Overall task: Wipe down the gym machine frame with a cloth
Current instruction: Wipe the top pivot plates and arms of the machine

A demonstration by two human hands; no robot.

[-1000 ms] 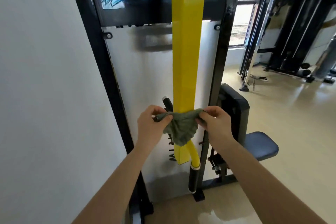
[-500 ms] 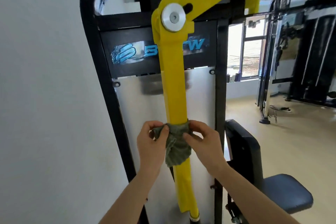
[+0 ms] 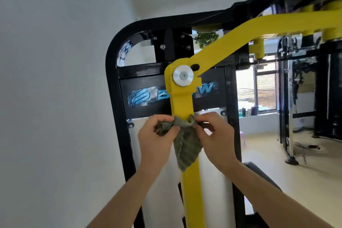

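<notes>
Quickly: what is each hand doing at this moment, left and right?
Left hand: closed, gripping one end of the cloth.
Right hand: closed, pinching the other end of the cloth against the yellow bar.

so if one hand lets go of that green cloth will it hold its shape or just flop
Probably flops: the cloth hangs limp and creased below the left hand and right hand. Likely light too, since mere pinches at its top edge carry it.

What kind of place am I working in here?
Most likely a gym: a yellow lever arm on a black machine frame, with another black cable station standing by the window.
</notes>
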